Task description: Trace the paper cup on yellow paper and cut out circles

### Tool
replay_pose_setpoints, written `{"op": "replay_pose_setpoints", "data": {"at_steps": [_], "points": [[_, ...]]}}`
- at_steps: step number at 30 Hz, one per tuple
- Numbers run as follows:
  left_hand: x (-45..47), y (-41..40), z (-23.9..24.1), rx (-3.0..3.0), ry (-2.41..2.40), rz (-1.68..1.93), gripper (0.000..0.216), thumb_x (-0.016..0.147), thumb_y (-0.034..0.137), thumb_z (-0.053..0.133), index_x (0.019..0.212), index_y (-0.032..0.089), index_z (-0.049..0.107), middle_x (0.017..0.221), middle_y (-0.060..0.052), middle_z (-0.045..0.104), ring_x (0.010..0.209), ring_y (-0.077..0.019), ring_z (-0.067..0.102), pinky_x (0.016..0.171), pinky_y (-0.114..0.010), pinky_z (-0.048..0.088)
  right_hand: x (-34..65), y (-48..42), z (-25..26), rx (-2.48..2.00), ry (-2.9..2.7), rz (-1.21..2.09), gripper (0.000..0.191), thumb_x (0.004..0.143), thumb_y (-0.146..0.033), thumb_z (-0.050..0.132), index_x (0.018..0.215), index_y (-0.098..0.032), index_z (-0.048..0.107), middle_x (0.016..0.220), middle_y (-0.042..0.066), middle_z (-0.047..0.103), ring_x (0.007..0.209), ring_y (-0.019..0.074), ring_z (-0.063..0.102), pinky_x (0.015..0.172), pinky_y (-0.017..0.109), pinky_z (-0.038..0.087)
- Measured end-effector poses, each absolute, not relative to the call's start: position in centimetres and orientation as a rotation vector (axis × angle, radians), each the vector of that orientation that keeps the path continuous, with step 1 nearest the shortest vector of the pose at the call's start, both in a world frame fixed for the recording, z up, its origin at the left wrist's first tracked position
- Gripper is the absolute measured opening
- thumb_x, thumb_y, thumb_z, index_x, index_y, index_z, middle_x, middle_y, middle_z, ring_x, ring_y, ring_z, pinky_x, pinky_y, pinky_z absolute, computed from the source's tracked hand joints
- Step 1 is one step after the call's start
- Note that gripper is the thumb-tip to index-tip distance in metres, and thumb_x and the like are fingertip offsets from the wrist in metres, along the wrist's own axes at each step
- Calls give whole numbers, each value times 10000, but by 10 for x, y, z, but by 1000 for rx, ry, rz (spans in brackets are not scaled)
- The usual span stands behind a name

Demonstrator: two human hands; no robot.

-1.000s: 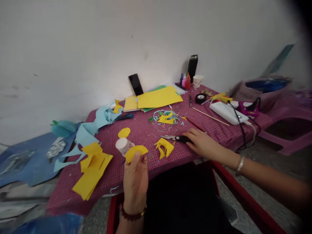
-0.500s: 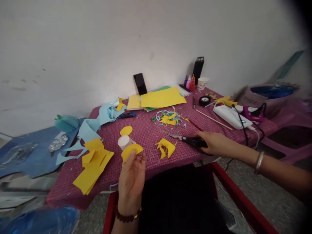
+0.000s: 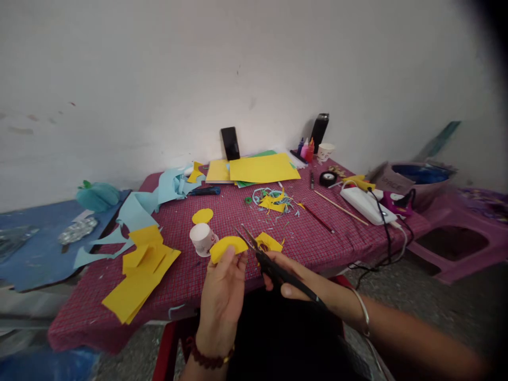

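Observation:
My left hand [image 3: 225, 280] pinches a curved piece of yellow paper [image 3: 228, 246] between thumb and fingers, above the table's front edge. In my right hand [image 3: 296, 275] is a pair of black-handled scissors [image 3: 278, 270]; the parted blades point up and left, close to the paper's right end. Whether the blades touch the paper I cannot tell. A white paper cup [image 3: 201, 238] stands upside down just behind the held piece, and a yellow paper disc [image 3: 202, 216] lies beyond it. Cut yellow scraps [image 3: 270, 242] sit behind the scissors, partly hidden.
Folded yellow paper [image 3: 141, 275] and light blue offcuts [image 3: 138, 211] lie at the left. Yellow sheets [image 3: 264, 168] are at the back, before a phone [image 3: 230, 143] against the wall. A pencil [image 3: 319, 218], a wooden stick [image 3: 341, 207] and a white power strip [image 3: 367, 203] occupy the right side.
My right hand has lifted the scissors off the right of the table and brought them left to the yellow paper, blades parted. My left hand still holds the paper, shifted slightly right.

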State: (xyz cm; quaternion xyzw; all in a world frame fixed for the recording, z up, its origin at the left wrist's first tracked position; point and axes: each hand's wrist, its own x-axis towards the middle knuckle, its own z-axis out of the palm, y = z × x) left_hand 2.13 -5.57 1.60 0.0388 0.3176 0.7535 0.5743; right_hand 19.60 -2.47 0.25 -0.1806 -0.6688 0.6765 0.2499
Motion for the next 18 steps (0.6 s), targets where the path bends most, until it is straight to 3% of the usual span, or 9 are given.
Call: {"op": "replay_pose_setpoints", "data": {"at_steps": [5, 9, 13, 18], "points": [[22, -55, 15, 111, 724, 1795, 196, 678, 67, 759, 806, 179, 662, 810, 14, 697, 775, -121, 661, 767, -278, 546, 185, -28, -6, -508, -1686, 1838, 552, 750, -588, 687, 1061, -149, 562, 760, -7, 505, 639, 99, 449, 566, 229, 357], [23, -54, 14, 162, 721, 1818, 179, 678, 76, 765, 794, 172, 668, 814, 7, 706, 770, -113, 664, 772, -271, 554, 187, -27, -13, -534, -1612, 1863, 617, 715, -629, 696, 1077, -143, 580, 706, -24, 493, 548, 73, 426, 493, 206, 330], [25, -53, 12, 139, 724, 1841, 267, 675, 55, 765, 880, 198, 672, 840, 22, 705, 788, -110, 664, 763, -268, 558, 190, -27, -17, -550, -1610, 1849, 640, 721, -600, 710, 1143, -142, 562, 708, -21, 506, 545, 70, 433, 495, 199, 342], [25, -52, 13, 121, 724, 1841, 329, 683, 49, 758, 951, 214, 662, 868, 20, 699, 789, -114, 663, 763, -280, 559, 191, -26, -17, -562, -1633, 1799, 554, 710, -583, 726, 1024, -143, 607, 716, -9, 511, 595, 86, 444, 522, 203, 353]]}}
